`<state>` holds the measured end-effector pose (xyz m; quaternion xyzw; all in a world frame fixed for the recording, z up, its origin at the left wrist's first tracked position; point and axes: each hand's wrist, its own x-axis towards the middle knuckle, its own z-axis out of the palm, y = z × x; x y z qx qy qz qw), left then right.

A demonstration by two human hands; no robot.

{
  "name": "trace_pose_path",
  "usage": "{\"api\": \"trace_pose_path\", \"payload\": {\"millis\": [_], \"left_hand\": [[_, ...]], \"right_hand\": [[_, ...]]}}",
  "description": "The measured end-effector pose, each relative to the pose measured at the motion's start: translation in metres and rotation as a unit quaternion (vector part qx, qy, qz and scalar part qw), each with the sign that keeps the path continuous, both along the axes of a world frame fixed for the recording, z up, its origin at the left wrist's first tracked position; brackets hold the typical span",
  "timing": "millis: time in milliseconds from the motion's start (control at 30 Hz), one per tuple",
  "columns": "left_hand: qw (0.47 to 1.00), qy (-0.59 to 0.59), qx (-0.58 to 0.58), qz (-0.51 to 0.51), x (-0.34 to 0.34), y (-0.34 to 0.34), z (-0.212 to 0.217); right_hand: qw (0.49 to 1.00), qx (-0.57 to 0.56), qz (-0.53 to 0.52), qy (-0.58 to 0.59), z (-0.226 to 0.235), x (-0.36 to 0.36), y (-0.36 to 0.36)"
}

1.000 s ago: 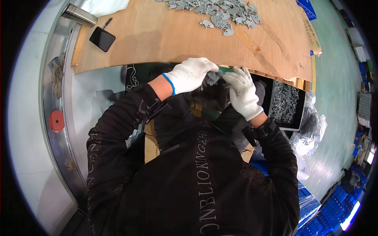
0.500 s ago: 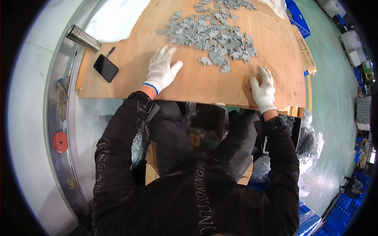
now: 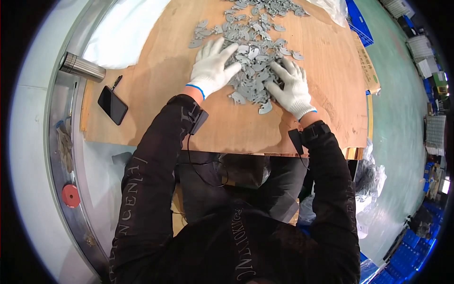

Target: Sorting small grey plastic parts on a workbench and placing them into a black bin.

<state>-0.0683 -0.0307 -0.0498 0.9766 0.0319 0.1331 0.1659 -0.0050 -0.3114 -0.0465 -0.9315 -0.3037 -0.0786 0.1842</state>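
A heap of several small flat grey metal parts [image 3: 253, 49] lies spread on a brown wooden board [image 3: 156, 94]. My left hand [image 3: 213, 68], in a white glove with a blue cuff, rests flat on the heap's left edge with fingers spread. On the heap's right near edge lies my right hand [image 3: 291, 90], also in a white glove, palm down and fingers apart. Neither hand grips anything. A few loose parts [image 3: 265, 108] sit between the hands, close to my right hand.
A black phone [image 3: 112, 104] and a pen [image 3: 115, 83] lie on the board's left side. A metal cylinder [image 3: 82, 67] rests beyond them. A red disc [image 3: 71, 195] sits on the steel rim at left. Blue crates [image 3: 359, 23] stand at the far right; clear bags [image 3: 373, 175] hang below the board's edge.
Both hands rose from my lap to the board, then reached forward onto the heap of grey parts. The view tilted up toward the board.
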Motion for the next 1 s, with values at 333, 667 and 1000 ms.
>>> {"api": "trace_pose_path", "payload": {"millis": [333, 667, 1000], "left_hand": [[0.994, -0.073, -0.035, -0.075, -0.015, -0.005, -0.006], [0.978, -0.070, 0.004, -0.195, -0.067, -0.038, 0.006], [0.975, -0.165, -0.057, -0.141, -0.061, -0.037, -0.003]], "right_hand": [[0.879, 0.406, -0.115, 0.222, -0.021, -0.045, -0.054], [0.991, 0.122, -0.050, -0.013, 0.005, -0.057, -0.028], [0.990, 0.124, -0.058, 0.032, 0.004, -0.052, -0.013]]}}
